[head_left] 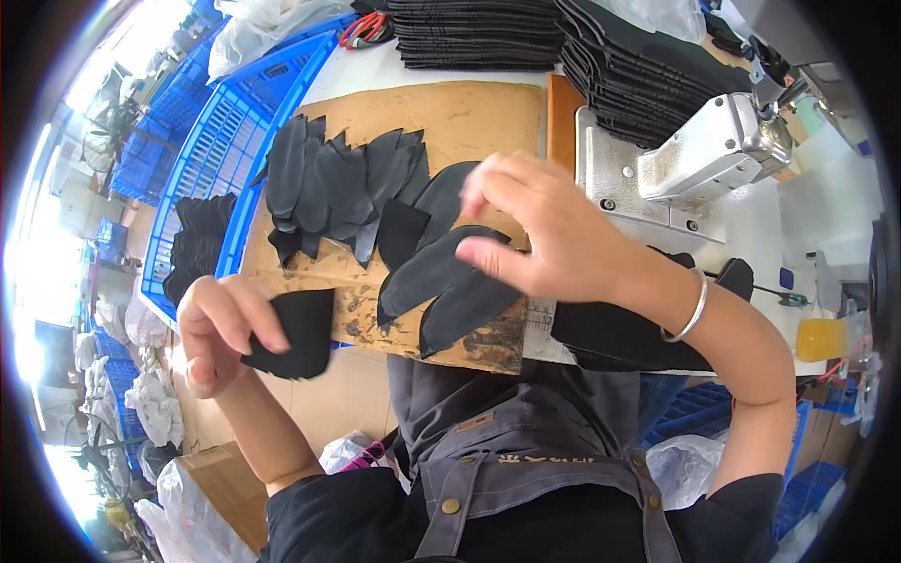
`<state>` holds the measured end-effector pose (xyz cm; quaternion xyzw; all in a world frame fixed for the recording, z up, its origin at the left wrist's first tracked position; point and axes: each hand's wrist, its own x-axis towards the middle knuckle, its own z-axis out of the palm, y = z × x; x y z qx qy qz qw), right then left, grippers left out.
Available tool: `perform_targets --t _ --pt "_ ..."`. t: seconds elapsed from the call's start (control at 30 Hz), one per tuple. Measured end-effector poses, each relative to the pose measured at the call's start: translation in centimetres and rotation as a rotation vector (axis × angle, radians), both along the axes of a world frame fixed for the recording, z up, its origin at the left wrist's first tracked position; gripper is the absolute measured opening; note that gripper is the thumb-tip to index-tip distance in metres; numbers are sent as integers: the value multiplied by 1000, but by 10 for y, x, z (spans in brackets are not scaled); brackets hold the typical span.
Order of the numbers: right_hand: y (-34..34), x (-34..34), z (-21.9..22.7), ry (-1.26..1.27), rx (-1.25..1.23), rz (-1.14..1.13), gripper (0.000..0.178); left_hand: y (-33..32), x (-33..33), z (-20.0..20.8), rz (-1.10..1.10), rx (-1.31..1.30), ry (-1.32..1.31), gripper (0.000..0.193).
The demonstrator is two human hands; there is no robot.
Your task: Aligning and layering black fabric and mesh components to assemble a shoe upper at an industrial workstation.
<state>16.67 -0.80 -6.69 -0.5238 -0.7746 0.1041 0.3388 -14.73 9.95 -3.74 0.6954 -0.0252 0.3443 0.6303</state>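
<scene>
Black flat piece [308, 336] pinched by its edge between thumb and fingers of the left hand [223, 328], held off the near-left edge of the board [450, 105]. Right hand [554, 225] parted, apparently gripping nothing, over dark leaf-shaped pieces [441, 280]; contact unclear. Progress, as judged: midway, one piece lifted, an overlapping spread [328, 183] lying loose between the hands and beyond. Neat stacks [474, 36] beyond the right hand; finished or waiting, cannot tell. Left fingers cover one piece edge; right hand and forearm hide part of the surface [535, 347].
</scene>
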Motion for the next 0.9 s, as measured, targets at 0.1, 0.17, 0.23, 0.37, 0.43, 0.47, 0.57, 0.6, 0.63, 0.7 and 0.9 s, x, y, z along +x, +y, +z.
perform_targets --t 0.1,0.17,0.23,0.37,0.43,0.47,0.57,0.6,0.63,0.7,0.9 --pt "-18 -6 21 624 -359 360 51 -20 78 17 -216 -48 -138 38" --pt "-31 6 28 858 -632 496 47 -34 113 26 -241 -88 -159 31" --pt "-53 23 32 982 -746 429 29 -35 133 31 -203 -3 -108 24" --pt "-114 66 34 958 -776 72 23 -65 172 21 -30 -60 273 46" --pt "-140 75 35 735 -761 -198 21 -77 190 19 -152 -139 598 44" --pt "-150 77 36 746 -764 -222 21 -80 201 16 -221 -180 730 39" --pt "-173 81 33 666 -812 -328 24 -84 226 -6 -411 -243 936 20" --pt "-178 81 29 676 -814 -340 24 -86 231 -8 -425 -243 942 20" --pt "-182 80 27 597 -789 -386 21 -87 235 -10 -417 -44 996 14" --pt "-186 80 20 527 -768 -433 20 -92 237 -14 -314 384 946 28" --pt "-182 83 14 320 -621 -428 38 -106 235 -14 -182 542 917 32"
